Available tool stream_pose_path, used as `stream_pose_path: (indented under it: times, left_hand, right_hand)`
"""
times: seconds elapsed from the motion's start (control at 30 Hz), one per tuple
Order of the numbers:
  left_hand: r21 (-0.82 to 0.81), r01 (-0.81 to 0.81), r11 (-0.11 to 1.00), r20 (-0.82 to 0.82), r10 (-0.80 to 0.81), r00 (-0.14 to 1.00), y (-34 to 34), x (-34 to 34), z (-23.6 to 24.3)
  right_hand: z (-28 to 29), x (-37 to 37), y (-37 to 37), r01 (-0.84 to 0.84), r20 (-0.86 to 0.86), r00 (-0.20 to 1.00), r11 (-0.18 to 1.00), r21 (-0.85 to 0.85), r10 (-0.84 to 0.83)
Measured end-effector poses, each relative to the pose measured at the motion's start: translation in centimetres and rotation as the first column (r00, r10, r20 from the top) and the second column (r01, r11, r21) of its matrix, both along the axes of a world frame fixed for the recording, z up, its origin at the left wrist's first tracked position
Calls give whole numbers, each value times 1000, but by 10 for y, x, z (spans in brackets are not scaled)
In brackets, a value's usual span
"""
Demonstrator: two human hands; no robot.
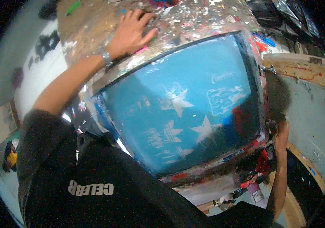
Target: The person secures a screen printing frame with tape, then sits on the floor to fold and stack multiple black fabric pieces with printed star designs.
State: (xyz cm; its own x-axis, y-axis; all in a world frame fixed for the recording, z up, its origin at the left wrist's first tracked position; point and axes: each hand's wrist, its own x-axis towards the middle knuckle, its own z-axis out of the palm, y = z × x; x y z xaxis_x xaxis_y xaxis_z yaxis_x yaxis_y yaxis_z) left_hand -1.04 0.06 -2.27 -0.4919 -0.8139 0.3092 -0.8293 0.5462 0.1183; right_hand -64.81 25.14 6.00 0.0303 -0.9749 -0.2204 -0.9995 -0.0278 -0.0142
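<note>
A screen frame (257, 114) with light blue mesh (155, 98), bearing pale stars and faint marks, lies tilted on a paint-spattered board (193, 19). My left hand (130, 32) rests on that board beyond the frame's top edge, fingers apart, a watch at the wrist. Low at the right, beside the frame, my right hand (281, 135) has its fingers curled around something dark that I cannot make out. My dark shirt covers the lower left of the view.
At the right are wooden rails (299, 68) and a pale grey panel (310, 106). A pink bottle (256, 193) is below the frame. A black object (287, 19) sits at the top right, blue and red scraps (263, 41) under it. A white wall is at the left.
</note>
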Motion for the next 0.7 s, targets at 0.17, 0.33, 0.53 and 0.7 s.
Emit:
stream_pose_path:
  times: [0.17, 0.33, 0.53, 0.7]
  left_hand:
    - [-89, 4, 996, -24, -6, 1000, -3, 10, -11]
    - [-78, -4, 997, -17, 3, 1000, -4, 7, -4]
    - [-101, 9, 995, -62, -16, 998, -2, 7, -9]
    - [-70, 20, 997, -83, -26, 996, -1, 4, -12]
  right_hand:
    - [-15, 17, 15, 35, 94, 995, 988, -148, -22]
    - [-1, 42, 7, 95, 82, 993, 976, -198, -80]
    - [-27, 29, 24, 108, -187, 969, 960, -258, -159]
    - [-17, 41, 29, -14, -331, 942, 982, -189, -51]
